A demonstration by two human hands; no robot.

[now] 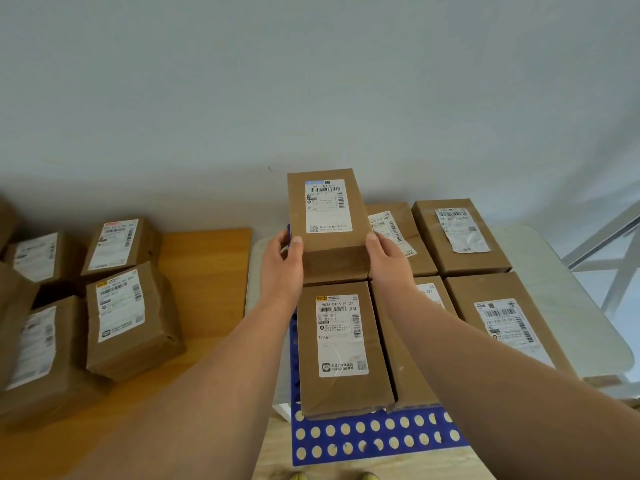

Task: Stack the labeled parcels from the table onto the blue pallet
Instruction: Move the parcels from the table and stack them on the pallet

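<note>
I hold a brown labeled parcel (327, 223) between both hands at the far left corner of the blue pallet (367, 438). My left hand (282, 258) grips its left side and my right hand (384, 258) grips its right side, thumbs on top. Whether it rests on the pallet or hangs just above it, I cannot tell. Several other labeled parcels lie on the pallet, one (341, 344) right below the held one, others (457, 233) to the right. On the wooden table (207, 271) at the left lie several more parcels (130, 320).
The blue pallet has round holes and a bare front strip. It sits on a pale surface (561, 289). A grey wall stands behind. A metal frame (609, 244) shows at the far right. The table's right part is bare wood.
</note>
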